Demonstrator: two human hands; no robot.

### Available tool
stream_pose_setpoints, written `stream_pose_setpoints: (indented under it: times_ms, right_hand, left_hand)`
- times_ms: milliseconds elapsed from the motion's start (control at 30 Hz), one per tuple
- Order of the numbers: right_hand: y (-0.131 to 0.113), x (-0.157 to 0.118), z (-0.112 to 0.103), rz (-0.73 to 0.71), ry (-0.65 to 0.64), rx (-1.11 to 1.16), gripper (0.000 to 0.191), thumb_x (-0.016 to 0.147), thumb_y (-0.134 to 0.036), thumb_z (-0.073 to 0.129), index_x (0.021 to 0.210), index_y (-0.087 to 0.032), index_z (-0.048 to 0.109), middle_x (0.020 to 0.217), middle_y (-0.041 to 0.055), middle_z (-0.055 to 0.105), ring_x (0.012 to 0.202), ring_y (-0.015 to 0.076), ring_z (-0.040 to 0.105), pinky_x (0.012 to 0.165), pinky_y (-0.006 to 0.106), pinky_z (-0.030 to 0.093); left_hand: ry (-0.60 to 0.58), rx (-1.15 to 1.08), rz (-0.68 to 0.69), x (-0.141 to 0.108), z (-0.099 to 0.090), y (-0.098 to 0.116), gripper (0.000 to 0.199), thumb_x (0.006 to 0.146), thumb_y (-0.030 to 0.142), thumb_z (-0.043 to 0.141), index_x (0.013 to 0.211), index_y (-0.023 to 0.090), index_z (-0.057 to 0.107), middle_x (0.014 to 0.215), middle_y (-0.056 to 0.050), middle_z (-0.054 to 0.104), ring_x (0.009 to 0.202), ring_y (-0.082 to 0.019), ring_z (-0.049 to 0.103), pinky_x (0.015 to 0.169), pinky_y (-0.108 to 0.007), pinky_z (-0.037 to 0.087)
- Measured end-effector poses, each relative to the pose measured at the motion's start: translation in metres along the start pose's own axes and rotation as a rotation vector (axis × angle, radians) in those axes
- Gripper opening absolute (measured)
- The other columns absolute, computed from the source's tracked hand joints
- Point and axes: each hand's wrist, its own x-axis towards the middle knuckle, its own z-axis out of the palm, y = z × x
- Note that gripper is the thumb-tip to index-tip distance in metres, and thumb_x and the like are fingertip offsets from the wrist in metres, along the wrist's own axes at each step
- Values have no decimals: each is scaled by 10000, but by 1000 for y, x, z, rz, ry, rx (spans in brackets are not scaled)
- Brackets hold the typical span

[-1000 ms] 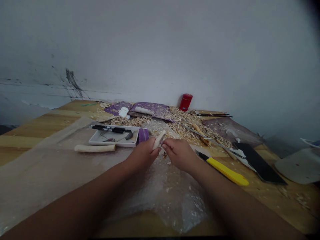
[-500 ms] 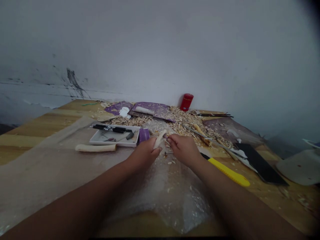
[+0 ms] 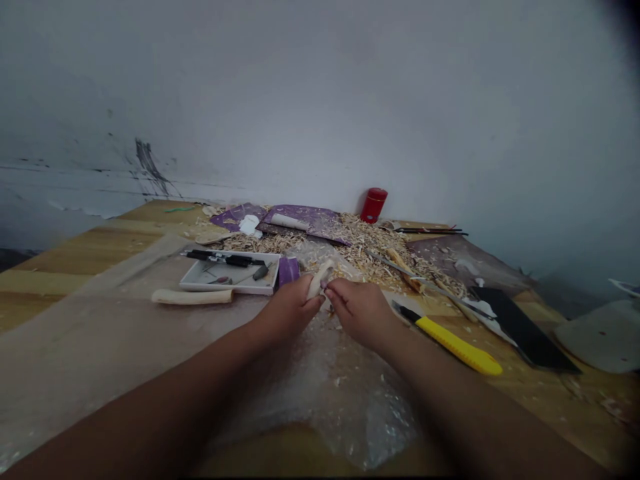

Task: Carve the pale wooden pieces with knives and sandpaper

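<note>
A small pale carved wood piece stands up between my hands, its lower part hidden by fingers. My left hand grips it from the left. My right hand presses its fingertips against its lower right side; whether those fingers also hold a small tool is hidden. Under both hands lies a sheet of bubble wrap dusted with wood chips. A yellow utility knife lies just beyond my right hand, and a long pale wood handle lies off to the left.
A white tray holds pens and small tools. Wood shavings are heaped behind my hands, with purple sheets and a red canister further back. A black board lies right; a wall bounds the far side.
My right hand has moved back in against the wood piece, and my head view has shifted slightly. My left hand keeps its grip.
</note>
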Motion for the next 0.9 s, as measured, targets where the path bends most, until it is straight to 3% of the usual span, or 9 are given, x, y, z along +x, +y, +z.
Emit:
stream_pose_setpoints:
  times_ms: [133, 267, 433, 600, 767, 900]
  right_hand:
    - [2, 1, -1, 89, 37, -65, 220, 847, -249, 356, 801, -185, 561, 682, 18, 623, 591, 120, 533, 532, 232, 246]
    - [2, 1, -2, -9, 8, -3, 224, 851, -259, 356, 794, -182, 558, 664, 6, 614, 586, 108, 527, 543, 221, 261]
    - [5, 1, -2, 63, 52, -33, 235, 850, -254, 354, 788, -184, 570, 666, 10, 617, 590, 116, 529, 540, 224, 258]
    - [4, 1, -2, -34, 21, 15, 238, 849, -258, 352, 763, -181, 559, 636, -1, 599, 566, 102, 510, 539, 211, 262]
    - [4, 1, -2, 62, 53, -53, 236, 845, -254, 353, 769, -182, 564, 655, 15, 618, 573, 117, 525, 528, 227, 250]
    - [3, 0, -3, -40, 11, 1, 229, 847, -262, 351, 791, -181, 558, 641, 7, 608, 574, 112, 528, 536, 221, 265]
  left_hand:
    - [-38, -35, -29, 1, 1, -1, 221, 762, 280, 403, 921, 162, 501, 819, -34, 582, 751, -174, 529, 655, -271, 387]
    - [-23, -72, -7, 1, 2, -3, 226, 769, 287, 400, 923, 158, 502, 833, -33, 582, 773, -168, 524, 674, -266, 393]
    - [-38, -87, -29, 1, 2, -3, 240, 759, 281, 416, 946, 159, 504, 825, -33, 587, 748, -166, 519, 662, -268, 394]
    - [-23, -64, -23, 1, 2, -3, 243, 758, 289, 413, 940, 156, 507, 818, -36, 583, 736, -164, 513, 649, -266, 390]
    - [-44, -51, -32, 1, 1, -3, 250, 756, 282, 410, 950, 155, 502, 814, -39, 587, 729, -169, 520, 648, -272, 389]
    - [-27, -45, 3, 0, 1, -3, 227, 766, 282, 398, 928, 158, 498, 823, -40, 583, 748, -171, 519, 661, -273, 387]
